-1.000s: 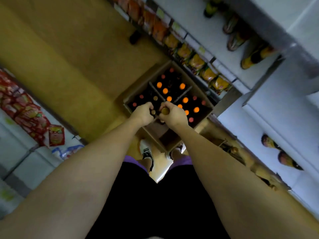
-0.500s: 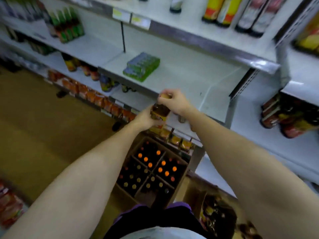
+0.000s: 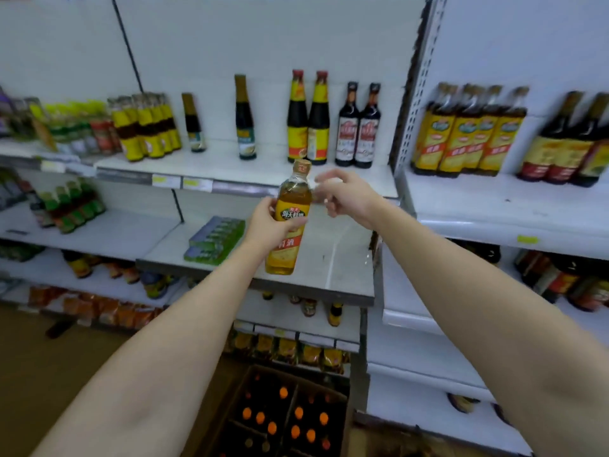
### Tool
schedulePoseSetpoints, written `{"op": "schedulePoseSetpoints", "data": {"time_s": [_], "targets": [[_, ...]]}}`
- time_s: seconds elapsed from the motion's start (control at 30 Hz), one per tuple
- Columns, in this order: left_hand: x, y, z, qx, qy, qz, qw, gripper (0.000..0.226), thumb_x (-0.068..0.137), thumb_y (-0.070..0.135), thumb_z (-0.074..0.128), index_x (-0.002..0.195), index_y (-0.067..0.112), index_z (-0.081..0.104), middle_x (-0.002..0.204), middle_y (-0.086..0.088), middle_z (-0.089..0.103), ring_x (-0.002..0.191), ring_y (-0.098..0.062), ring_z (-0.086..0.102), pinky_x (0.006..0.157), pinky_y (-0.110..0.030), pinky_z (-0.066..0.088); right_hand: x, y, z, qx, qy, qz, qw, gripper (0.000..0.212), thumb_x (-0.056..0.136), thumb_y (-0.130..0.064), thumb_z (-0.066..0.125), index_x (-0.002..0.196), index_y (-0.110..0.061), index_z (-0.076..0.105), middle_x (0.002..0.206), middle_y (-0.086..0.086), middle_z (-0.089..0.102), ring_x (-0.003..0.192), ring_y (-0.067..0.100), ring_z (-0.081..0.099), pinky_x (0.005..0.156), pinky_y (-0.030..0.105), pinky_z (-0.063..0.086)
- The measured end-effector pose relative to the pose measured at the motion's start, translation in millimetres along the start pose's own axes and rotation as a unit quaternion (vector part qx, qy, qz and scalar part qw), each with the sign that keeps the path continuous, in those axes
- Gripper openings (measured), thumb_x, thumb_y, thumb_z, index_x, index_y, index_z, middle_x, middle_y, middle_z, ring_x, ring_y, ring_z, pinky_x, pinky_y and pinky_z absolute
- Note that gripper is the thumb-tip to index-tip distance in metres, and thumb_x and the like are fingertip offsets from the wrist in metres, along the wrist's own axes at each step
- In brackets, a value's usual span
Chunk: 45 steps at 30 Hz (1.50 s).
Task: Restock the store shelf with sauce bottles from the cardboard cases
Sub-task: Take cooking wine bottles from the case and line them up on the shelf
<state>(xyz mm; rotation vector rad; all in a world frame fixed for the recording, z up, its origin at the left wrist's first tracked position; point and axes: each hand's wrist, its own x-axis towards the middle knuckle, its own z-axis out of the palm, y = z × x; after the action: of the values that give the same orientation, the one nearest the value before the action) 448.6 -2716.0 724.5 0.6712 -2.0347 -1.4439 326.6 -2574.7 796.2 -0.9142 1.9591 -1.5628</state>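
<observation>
White store shelving (image 3: 230, 169) filled view, dark sauce bottles (image 3: 308, 120) lined along upper shelf. Cardboard case (image 3: 283, 413) sat on floor below, orange caps showing. Left hand (image 3: 267, 225) gripped amber cooking-wine bottle (image 3: 290, 222) upright before shelf edge. Right hand (image 3: 346, 196) released, fingers loose, just beside bottle's neck.

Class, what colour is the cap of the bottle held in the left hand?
Gold-orange, on the bottle in the left hand; head view.

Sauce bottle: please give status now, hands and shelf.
Left hand grips sauce bottle. Right hand open beside its neck. Bottle upright, before middle shelf. Nothing blocking.
</observation>
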Motion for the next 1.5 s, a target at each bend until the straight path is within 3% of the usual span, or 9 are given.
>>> {"op": "schedulePoseSetpoints", "data": {"time_s": [0.13,0.3,0.43,0.6,0.83,0.97,1.13,1.33,1.5], "targets": [[27,44,15,0.014,0.011,0.042,0.999,0.048,0.073,0.041,0.088,0.103,0.024,0.056,0.101,0.002,0.071,0.093,-0.020,0.071,0.085,-0.046,0.060,4,13,-39,-0.124,0.009,0.023,0.992,0.019,0.094,-0.016,0.069,0.109,-0.006,0.062,0.082,0.013,0.060,0.060,0.018,0.053,0.056,0.032,0.050],[52,101,67,0.001,0.014,0.110,0.994,0.057,0.065,0.049,0.090,0.106,0.023,0.059,0.098,0.005,0.073,0.091,-0.016,0.071,0.083,-0.044,0.061,5,15,-70,-0.116,-0.016,-0.007,0.993,0.051,0.087,-0.034,0.080,0.126,-0.013,0.056,0.112,0.005,0.067,0.095,0.015,0.068,0.071,0.025,0.057],[66,135,130,-0.067,0.015,0.128,0.989,0.048,0.068,0.048,0.089,0.100,0.026,0.062,0.097,0.003,0.073,0.091,-0.018,0.072,0.079,-0.040,0.062,8,16,-113,-0.075,0.055,-0.046,0.995,0.048,0.089,-0.036,0.078,0.122,-0.015,0.051,0.112,0.003,0.064,0.092,0.012,0.069,0.064,0.020,0.058],[90,164,203,-0.113,-0.025,0.122,0.986,0.049,0.075,0.048,0.086,0.110,0.021,0.064,0.102,0.005,0.073,0.094,-0.013,0.071,0.084,-0.044,0.062,17,27,-194,-0.080,0.109,-0.075,0.988,0.047,0.090,-0.029,0.078,0.125,-0.020,0.048,0.115,-0.002,0.066,0.105,0.015,0.067,0.080,0.030,0.058],[118,180,304,-0.070,-0.103,0.133,0.983,0.049,0.069,0.059,0.084,0.102,0.030,0.063,0.098,0.009,0.074,0.092,-0.014,0.073,0.082,-0.045,0.062,29,73,-289,-0.069,0.156,-0.055,0.984,0.058,0.090,-0.024,0.078,0.139,-0.020,0.046,0.120,-0.001,0.066,0.110,0.018,0.067,0.094,0.047,0.059],[127,176,355,-0.076,-0.128,0.125,0.981,0.047,0.078,0.043,0.085,0.114,0.021,0.064,0.101,0.008,0.074,0.096,-0.014,0.072,0.083,-0.038,0.061,32,102,-327,-0.092,0.176,-0.030,0.980,0.055,0.090,-0.027,0.078,0.136,-0.025,0.047,0.125,-0.001,0.063,0.114,0.020,0.063,0.094,0.045,0.058],[143,179,400,-0.053,-0.128,0.129,0.982,0.051,0.075,0.054,0.083,0.110,0.024,0.061,0.102,0.011,0.071,0.096,-0.012,0.069,0.084,-0.040,0.059,46,126,-368,-0.067,0.197,-0.039,0.977,0.051,0.092,-0.023,0.076,0.134,-0.021,0.048,0.124,0.001,0.066,0.110,0.020,0.067,0.094,0.043,0.059],[168,174,434,-0.053,-0.162,0.124,0.978,0.049,0.084,0.045,0.079,0.122,0.023,0.056,0.114,0.006,0.070,0.105,-0.013,0.068,0.089,-0.044,0.060,69,146,-397,-0.065,0.240,-0.042,0.968,0.056,0.095,-0.029,0.072,0.143,-0.023,0.045,0.126,-0.004,0.063,0.110,0.014,0.066,0.087,0.029,0.056],[186,157,451,-0.019,-0.115,0.089,0.989,0.035,0.089,0.036,0.076,0.109,0.018,0.054,0.111,0.002,0.064,0.105,-0.018,0.063,0.087,-0.043,0.059,92,155,-413,-0.084,0.295,-0.041,0.951,0.059,0.097,-0.031,0.068,0.148,-0.023,0.040,0.130,-0.005,0.061,0.115,0.017,0.062,0.099,0.039,0.054]]}}
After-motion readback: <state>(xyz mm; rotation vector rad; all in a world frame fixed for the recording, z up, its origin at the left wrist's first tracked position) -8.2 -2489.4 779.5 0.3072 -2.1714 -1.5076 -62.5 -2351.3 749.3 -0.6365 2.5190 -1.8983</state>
